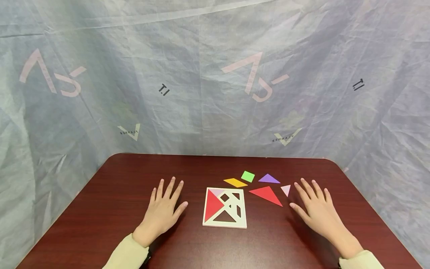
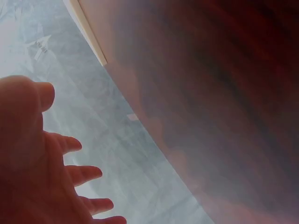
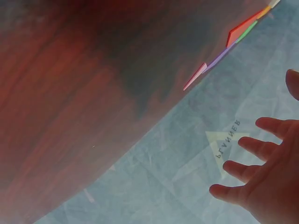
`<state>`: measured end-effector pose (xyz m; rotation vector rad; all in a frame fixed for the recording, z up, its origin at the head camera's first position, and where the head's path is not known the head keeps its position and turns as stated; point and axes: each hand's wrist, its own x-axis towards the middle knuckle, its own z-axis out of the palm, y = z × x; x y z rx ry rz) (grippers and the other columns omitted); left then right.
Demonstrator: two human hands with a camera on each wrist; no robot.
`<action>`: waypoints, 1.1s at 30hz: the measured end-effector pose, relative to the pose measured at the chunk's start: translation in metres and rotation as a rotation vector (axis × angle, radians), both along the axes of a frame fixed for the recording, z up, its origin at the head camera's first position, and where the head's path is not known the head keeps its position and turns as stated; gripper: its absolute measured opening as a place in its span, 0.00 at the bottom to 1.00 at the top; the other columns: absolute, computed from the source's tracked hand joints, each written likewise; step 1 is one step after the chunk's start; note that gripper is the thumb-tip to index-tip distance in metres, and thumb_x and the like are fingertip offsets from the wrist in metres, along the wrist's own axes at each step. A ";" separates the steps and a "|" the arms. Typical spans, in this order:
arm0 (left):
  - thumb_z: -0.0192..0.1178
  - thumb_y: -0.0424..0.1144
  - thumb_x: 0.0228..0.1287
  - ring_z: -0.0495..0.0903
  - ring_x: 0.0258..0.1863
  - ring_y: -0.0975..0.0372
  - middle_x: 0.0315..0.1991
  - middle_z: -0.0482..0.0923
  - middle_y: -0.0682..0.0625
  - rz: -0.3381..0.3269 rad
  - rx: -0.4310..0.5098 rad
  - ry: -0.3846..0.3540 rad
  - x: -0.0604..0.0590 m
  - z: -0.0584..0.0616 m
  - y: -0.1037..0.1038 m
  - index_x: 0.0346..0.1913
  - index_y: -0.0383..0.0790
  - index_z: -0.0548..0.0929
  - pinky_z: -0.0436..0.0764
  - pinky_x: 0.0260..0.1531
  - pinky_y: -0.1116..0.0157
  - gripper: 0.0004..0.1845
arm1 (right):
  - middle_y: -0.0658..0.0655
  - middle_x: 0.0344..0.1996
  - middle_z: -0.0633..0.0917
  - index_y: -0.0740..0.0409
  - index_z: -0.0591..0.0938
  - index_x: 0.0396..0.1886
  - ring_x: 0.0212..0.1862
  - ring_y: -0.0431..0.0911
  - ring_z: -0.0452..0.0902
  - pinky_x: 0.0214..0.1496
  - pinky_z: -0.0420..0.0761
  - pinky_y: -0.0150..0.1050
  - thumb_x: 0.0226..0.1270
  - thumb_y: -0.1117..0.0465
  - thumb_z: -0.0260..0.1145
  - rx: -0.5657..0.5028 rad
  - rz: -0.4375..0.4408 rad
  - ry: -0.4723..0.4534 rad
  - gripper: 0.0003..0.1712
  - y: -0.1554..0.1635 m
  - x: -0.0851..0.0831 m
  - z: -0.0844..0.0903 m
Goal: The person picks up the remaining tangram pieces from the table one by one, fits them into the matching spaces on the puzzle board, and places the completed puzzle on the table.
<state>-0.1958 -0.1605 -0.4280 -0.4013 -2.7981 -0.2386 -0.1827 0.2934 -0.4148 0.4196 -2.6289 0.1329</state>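
A white tangram tray (image 1: 205, 220) lies between the hands, with a large red triangle (image 1: 212, 205) and a pink piece (image 1: 216, 191) set in it and several cut-outs showing dark wood. Loose beyond it and to its right are a yellow parallelogram (image 1: 236, 182), a green square (image 1: 248, 176), a purple triangle (image 1: 269, 179), a second red triangle (image 1: 268, 195) and a small pink triangle (image 1: 286, 189). My left hand (image 1: 161, 213), fingers spread, is left of the tray and holds nothing. Also spread and holding nothing, my right hand (image 1: 317, 212) is nearest the small pink triangle.
The dark red wooden table (image 1: 100, 220) has rounded far corners. Behind it and at both sides hangs a grey printed cloth (image 1: 201, 112). Pale sleeves (image 1: 129, 252) cover both forearms.
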 end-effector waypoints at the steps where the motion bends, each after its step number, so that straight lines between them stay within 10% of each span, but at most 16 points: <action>1: 0.47 0.58 0.64 0.45 0.70 0.41 0.71 0.50 0.44 -0.005 -0.002 0.008 0.000 0.000 0.001 0.70 0.49 0.56 0.52 0.62 0.41 0.34 | 0.65 0.62 0.66 0.60 0.68 0.62 0.64 0.64 0.54 0.58 0.51 0.66 0.57 0.45 0.63 0.003 0.004 0.004 0.37 -0.001 -0.001 0.000; 33: 0.55 0.52 0.62 0.70 0.55 0.44 0.59 0.68 0.39 -0.162 -0.064 0.066 -0.017 -0.003 0.040 0.63 0.41 0.67 0.72 0.50 0.50 0.29 | 0.62 0.49 0.77 0.63 0.76 0.53 0.54 0.59 0.69 0.55 0.62 0.61 0.54 0.54 0.66 0.036 0.122 0.047 0.27 -0.031 -0.039 -0.010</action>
